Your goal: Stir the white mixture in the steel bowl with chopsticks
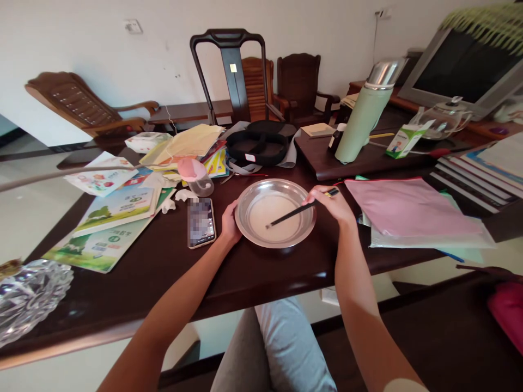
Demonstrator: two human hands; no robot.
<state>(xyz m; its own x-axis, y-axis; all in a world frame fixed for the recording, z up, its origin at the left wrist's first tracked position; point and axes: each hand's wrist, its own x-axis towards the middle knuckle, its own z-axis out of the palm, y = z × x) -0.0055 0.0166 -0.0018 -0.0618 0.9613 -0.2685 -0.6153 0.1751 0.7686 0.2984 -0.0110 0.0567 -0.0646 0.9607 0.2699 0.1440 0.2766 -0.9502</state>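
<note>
On the dark surface [261, 277], a metal bowl [275, 243] is clasped by the left hand [231, 223], chopsticks [292, 213] by the right hand [332, 204]. Wooden chairs [299, 81] are backed by a white wall [318, 27].

Forearms [357, 277] extended, left hand [231, 223] curved inward; right hand [333, 204] pinching

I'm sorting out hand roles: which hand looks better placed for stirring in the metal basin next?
Probably the right hand: it grips the black chopsticks, whose tips point into the metal basin. The left hand holds the basin's edge.
</note>
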